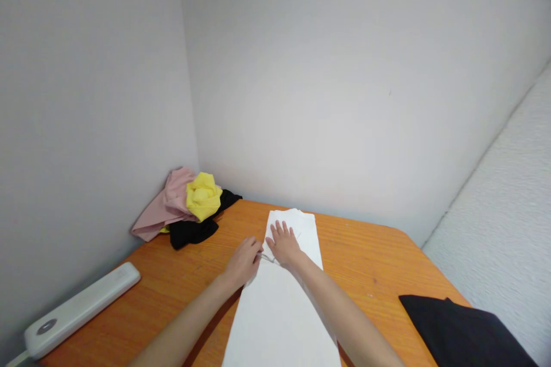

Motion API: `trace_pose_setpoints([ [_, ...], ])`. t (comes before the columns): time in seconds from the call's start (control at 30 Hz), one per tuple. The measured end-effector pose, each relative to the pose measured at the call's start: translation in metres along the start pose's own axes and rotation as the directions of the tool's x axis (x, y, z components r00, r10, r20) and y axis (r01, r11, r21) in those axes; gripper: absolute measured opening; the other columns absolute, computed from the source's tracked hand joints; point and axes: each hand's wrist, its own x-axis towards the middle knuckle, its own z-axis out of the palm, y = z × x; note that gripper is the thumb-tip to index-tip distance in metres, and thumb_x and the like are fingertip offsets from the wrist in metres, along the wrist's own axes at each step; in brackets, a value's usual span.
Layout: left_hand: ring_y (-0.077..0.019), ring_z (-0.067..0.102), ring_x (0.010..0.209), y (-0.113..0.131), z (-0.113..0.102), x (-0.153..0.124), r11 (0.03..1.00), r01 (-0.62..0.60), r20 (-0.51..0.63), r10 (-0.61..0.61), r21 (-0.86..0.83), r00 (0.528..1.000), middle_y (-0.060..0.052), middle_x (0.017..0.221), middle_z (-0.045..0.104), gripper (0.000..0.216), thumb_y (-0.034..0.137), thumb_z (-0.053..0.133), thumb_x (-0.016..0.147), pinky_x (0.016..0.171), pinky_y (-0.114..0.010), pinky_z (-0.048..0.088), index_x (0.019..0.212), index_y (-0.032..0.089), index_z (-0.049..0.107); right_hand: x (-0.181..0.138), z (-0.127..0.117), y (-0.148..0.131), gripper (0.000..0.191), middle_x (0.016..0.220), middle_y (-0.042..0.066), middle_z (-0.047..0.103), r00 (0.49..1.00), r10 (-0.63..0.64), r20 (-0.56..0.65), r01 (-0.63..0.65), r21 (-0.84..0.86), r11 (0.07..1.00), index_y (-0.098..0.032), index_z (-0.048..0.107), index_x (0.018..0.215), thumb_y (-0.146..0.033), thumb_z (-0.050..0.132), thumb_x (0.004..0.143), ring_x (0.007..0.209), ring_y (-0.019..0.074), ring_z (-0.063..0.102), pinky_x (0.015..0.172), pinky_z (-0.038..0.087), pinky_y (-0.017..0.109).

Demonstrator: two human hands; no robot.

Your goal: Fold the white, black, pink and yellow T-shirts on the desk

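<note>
A white cloth (pixel 282 315), folded into a long strip, runs from the near edge of the view towards the back of the table. My right hand (pixel 284 245) lies flat on its far part, palm down with the fingers spread. At the strip's left edge, my left hand (pixel 245 261) has its fingers curled in and closed on the cloth. A wrinkled crease crosses the strip between the two hands. The left fingertips are partly hidden, and my right forearm covers some of the strip's right edge.
On the wooden table (pixel 361 258), a heap of pink cloth (pixel 172 200), yellow cloth (pixel 203 196) and black cloth (pixel 193 233) lies at the back left. A white power strip (pixel 81 309) sits at the left. Folded black cloth (pixel 465 330) lies at the right. Walls border the table.
</note>
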Motion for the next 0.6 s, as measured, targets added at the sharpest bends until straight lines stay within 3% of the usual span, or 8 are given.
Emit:
trace_pose_setpoints([
  [0.17,-0.0205,0.056,0.092,-0.009,-0.002,-0.004,0.998,-0.027,-0.009,0.027,0.065,1.000,-0.007,0.089,0.060,0.023,0.008,0.043,0.085,0.083,-0.032,0.046,0.085,0.018,0.063,-0.004,0.009,-0.007,0.071,0.158,0.006,0.010,0.999,0.029,-0.014,-0.029,0.035,0.999,-0.020,0.019,0.153,-0.062,0.017,0.096,0.145,0.0296,0.000,0.116,0.005,0.051],
  [0.23,-0.0211,0.057,0.093,-0.009,-0.005,-0.003,0.985,-0.054,0.026,0.050,0.163,0.998,-0.008,0.092,0.061,0.026,0.011,0.039,0.090,0.085,-0.034,0.046,0.089,0.018,0.064,0.000,0.006,-0.008,0.070,0.158,0.007,0.011,1.000,0.013,-0.022,-0.012,0.043,0.999,-0.020,0.020,0.153,-0.062,0.017,0.097,0.145,0.0292,0.001,0.116,0.004,0.051],
  [0.37,-0.0255,0.052,0.116,0.000,-0.011,0.000,0.929,-0.109,0.104,0.077,0.353,0.992,-0.013,0.122,0.060,0.037,0.008,0.036,0.088,0.099,-0.043,0.040,0.114,0.015,0.061,0.001,-0.008,-0.009,0.069,0.157,0.011,0.012,1.000,-0.004,-0.015,0.005,0.060,0.998,-0.011,0.021,0.152,-0.055,0.016,0.099,0.145,0.0269,0.002,0.117,0.006,0.047],
  [0.47,-0.0248,0.037,0.136,0.005,-0.011,-0.007,0.916,-0.229,0.162,0.184,0.330,0.969,-0.010,0.148,0.041,0.048,0.021,0.039,0.093,0.112,-0.045,0.029,0.141,0.018,0.042,-0.024,-0.019,-0.007,0.070,0.157,0.015,0.009,1.000,0.002,-0.030,0.001,0.085,0.996,-0.004,0.020,0.151,-0.051,0.014,0.100,0.145,0.0267,0.003,0.117,0.007,0.045],
  [0.6,-0.0258,0.023,0.144,-0.001,-0.004,-0.023,0.914,-0.291,0.281,0.211,0.282,0.936,-0.010,0.155,0.028,0.060,0.050,0.032,0.097,0.116,-0.046,0.023,0.148,0.018,0.033,-0.082,-0.030,0.000,0.073,0.157,0.013,0.004,0.997,-0.071,0.010,0.069,0.109,0.992,-0.006,0.018,0.152,-0.056,0.021,0.098,0.145,0.0281,-0.002,0.118,0.006,0.046],
])
